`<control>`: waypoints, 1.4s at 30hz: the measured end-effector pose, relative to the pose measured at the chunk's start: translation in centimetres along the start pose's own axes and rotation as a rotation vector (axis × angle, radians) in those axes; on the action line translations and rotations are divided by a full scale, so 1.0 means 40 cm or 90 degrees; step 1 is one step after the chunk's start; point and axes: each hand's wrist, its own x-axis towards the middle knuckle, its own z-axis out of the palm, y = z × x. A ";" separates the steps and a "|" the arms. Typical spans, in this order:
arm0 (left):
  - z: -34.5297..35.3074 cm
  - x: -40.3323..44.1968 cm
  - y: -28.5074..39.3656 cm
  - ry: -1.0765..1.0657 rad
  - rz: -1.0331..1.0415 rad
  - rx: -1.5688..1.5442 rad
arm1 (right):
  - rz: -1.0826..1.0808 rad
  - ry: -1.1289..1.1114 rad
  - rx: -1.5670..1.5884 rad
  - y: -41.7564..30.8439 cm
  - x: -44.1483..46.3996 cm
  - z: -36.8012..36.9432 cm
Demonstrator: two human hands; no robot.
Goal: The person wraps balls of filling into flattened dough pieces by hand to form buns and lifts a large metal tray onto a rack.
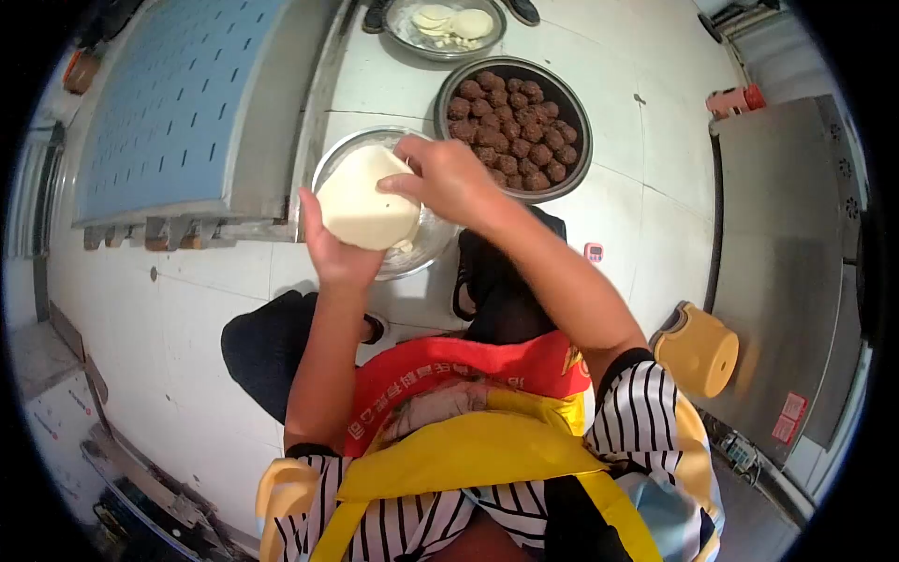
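Observation:
A large, pale dough wrapper (368, 201), roundish and soft-looking, is held up over a metal bowl (435, 239). My left hand (342, 258) supports it from below and from the left, thumb up along its edge; most of these fingers are hidden behind the dough. At the upper right, my right hand (445, 178) grips the rim of the wrapper between thumb and fingers. A small dark speck marks the dough. The wrapper covers much of the bowl, though bits of pale dough show inside.
A wide dark basin (581, 164) of brown balls stands beyond my right hand. Behind it, another metal bowl (412, 47) holds dough rounds. A blue slotted panel (178, 103) stands left. A yellow stool (698, 348) and a pink timer (594, 252) are on the right.

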 end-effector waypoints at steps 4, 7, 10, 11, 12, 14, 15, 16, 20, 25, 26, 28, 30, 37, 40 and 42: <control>-0.070 0.045 0.011 0.004 -0.047 -0.010 | 0.154 0.074 0.177 0.242 0.087 -0.155; -0.164 0.083 0.031 -0.017 -0.079 -0.072 | 0.305 0.051 -0.016 0.561 0.114 -0.155; -0.232 0.127 0.026 0.006 -0.121 -0.080 | 0.348 -0.027 -0.127 0.751 0.122 -0.057; -0.233 0.137 0.021 0.042 -0.118 -0.059 | 0.344 -0.047 -0.164 0.808 0.128 -0.007; -0.227 0.146 0.012 0.080 -0.115 -0.039 | 0.338 -0.069 -0.200 0.844 0.144 0.030; -0.238 0.147 0.006 0.140 -0.113 -0.007 | 0.378 -0.073 -0.281 0.856 0.169 0.079; -0.249 0.149 0.006 0.158 -0.115 0.004 | 0.397 -0.072 -0.322 0.859 0.181 0.098; -0.258 0.152 0.007 0.174 -0.117 0.015 | 0.421 -0.072 -0.327 0.866 0.192 0.115; -0.291 0.155 0.005 0.191 -0.134 -0.013 | 0.457 -0.044 -0.291 0.899 0.211 0.162; -0.291 0.168 -0.012 0.161 -0.134 -0.045 | 0.336 0.065 -0.232 0.950 0.185 0.164; -0.287 0.173 -0.020 0.150 -0.136 -0.050 | 0.364 0.132 -0.107 0.905 0.182 0.144; -0.279 0.192 -0.027 0.130 -0.120 -0.064 | 0.321 0.082 -0.006 0.788 0.177 0.091; -0.238 0.211 -0.028 0.169 -0.137 -0.054 | 0.238 -0.012 0.078 0.575 0.181 0.006; -0.068 0.136 -0.032 -0.137 -0.122 -0.083 | -0.170 -0.173 -0.123 0.028 0.082 -0.028; -0.039 0.048 0.012 -0.103 -0.099 -0.032 | -0.241 -0.120 -0.191 -0.050 0.024 -0.003; -0.065 -0.015 0.027 -0.084 -0.113 -0.077 | -0.285 -0.097 -0.198 -0.087 -0.020 0.021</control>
